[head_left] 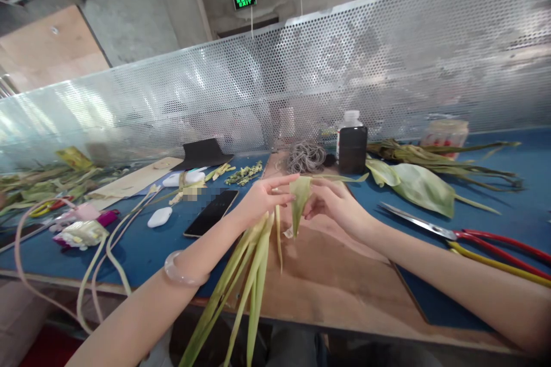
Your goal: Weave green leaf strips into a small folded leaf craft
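Note:
Long yellow-green leaf strips [253, 275] hang from under my left hand [267, 197] over the table's front edge. My left fingers are closed on their upper ends. Between my two hands a broader green leaf piece [300, 197] is folded downward. My right hand [333, 206] pinches that leaf from the other side with bent fingers. A thin leaf tip sticks out to the right above my right hand. The exact grip of the fingertips is partly hidden by the leaf.
Scissors [447, 233] with red and yellow handles lie right, below a broad pale leaf [424, 188]. Behind stand a grey cord bundle [306, 157], an upright black phone [353, 149] and a bottle [352, 118]. Left are a flat phone [213, 213], white case [159, 217] and cables [114, 240].

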The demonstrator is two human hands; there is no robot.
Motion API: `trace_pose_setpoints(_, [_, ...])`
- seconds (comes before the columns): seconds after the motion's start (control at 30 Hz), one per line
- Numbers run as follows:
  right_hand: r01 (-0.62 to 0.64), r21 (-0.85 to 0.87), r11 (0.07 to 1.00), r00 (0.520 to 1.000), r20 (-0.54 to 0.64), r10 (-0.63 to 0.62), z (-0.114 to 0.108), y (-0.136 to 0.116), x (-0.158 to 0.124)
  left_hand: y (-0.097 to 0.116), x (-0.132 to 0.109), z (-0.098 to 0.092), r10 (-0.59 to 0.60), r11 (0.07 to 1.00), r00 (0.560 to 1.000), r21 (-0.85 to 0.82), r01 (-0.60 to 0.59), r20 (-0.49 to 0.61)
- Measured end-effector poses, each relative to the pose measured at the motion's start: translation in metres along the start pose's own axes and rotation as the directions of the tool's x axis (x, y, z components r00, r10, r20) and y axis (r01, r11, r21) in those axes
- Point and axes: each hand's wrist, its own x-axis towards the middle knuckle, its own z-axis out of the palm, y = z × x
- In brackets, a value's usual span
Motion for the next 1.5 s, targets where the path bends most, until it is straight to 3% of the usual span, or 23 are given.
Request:
trace_pose_setpoints(0.13, [0.098,0.018,0.995,0.994,-0.041,-0.097,0.0,-0.002,-0.005,-0.004,0.005,-0.003,-0.068,0.981,0.997,-0.187,0.058,-0.047])
trace_pose_setpoints(0.27, [0.268,-0.17,0.948,0.963,0.06,-0.262,-0.002,0.0,-0.005,-0.006,0.007,-0.004,-0.148,0.921,0.989,-0.367,0.133,-0.012])
trace_pose_setpoints(0.43, [0.444,-0.493,0.748,0.888,0.131,-0.441,-0.004,0.004,-0.001,-0.002,0.005,-0.001,-0.239,0.852,0.971,-0.473,0.224,0.03])
trace_pose_setpoints(0.57, [0.503,-0.6,0.622,0.84,0.172,-0.514,-0.004,0.001,-0.002,0.0,0.007,-0.003,-0.221,0.833,0.962,-0.483,0.271,0.159])
trace_pose_setpoints(0.63, [0.482,-0.606,0.633,0.847,0.139,-0.512,-0.004,-0.002,-0.003,-0.001,0.007,-0.006,-0.184,0.831,0.961,-0.489,0.265,0.208])
trace_pose_setpoints(0.77, [0.372,-0.562,0.739,0.911,0.067,-0.408,-0.005,-0.004,-0.006,-0.004,0.007,-0.007,-0.079,0.885,0.975,-0.435,0.165,0.209])
trace_pose_setpoints(0.93, [0.23,-0.45,0.863,0.969,0.02,-0.247,-0.006,-0.007,-0.006,-0.004,0.003,0.001,-0.065,0.933,0.977,-0.336,0.131,0.201])
trace_pose_setpoints(1.23, [0.184,-0.426,0.886,0.979,-0.004,-0.206,-0.001,-0.005,-0.006,-0.004,0.003,0.008,-0.022,0.975,0.997,-0.217,0.036,0.068])
trace_pose_setpoints(1.37, [0.182,-0.373,0.91,0.98,-0.01,-0.2,0.0,-0.005,-0.005,-0.004,0.003,0.009,-0.026,0.975,0.997,-0.221,0.041,0.069])
trace_pose_setpoints(1.5, [0.212,-0.453,0.866,0.969,-0.021,-0.248,-0.002,-0.005,-0.002,-0.002,0.002,0.009,-0.019,0.979,0.997,-0.201,0.035,0.081])
